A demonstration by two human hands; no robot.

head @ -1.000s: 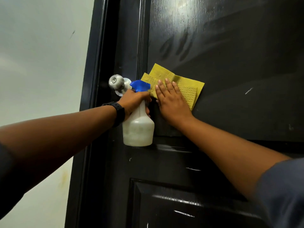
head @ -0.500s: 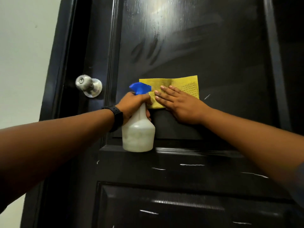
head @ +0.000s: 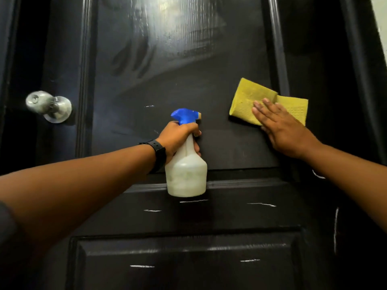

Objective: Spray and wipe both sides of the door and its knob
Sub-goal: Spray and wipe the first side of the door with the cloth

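Door [head: 209, 84] fills the view, black and upright, with its knob [head: 49, 106] far at the left edge. Of the two hands, the left hand [head: 178, 137] is nearer the knob and grips the spray bottle [head: 186, 174]. The right hand [head: 287, 132] presses the yellow cloth [head: 245, 103] flat, fingers straight, on the panel's right side.

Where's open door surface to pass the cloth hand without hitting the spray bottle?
Free: the door panel above the spray bottle and yellow cloth, and between the knob and the left hand. Crowded: the narrow gap between the bottle and the right hand.
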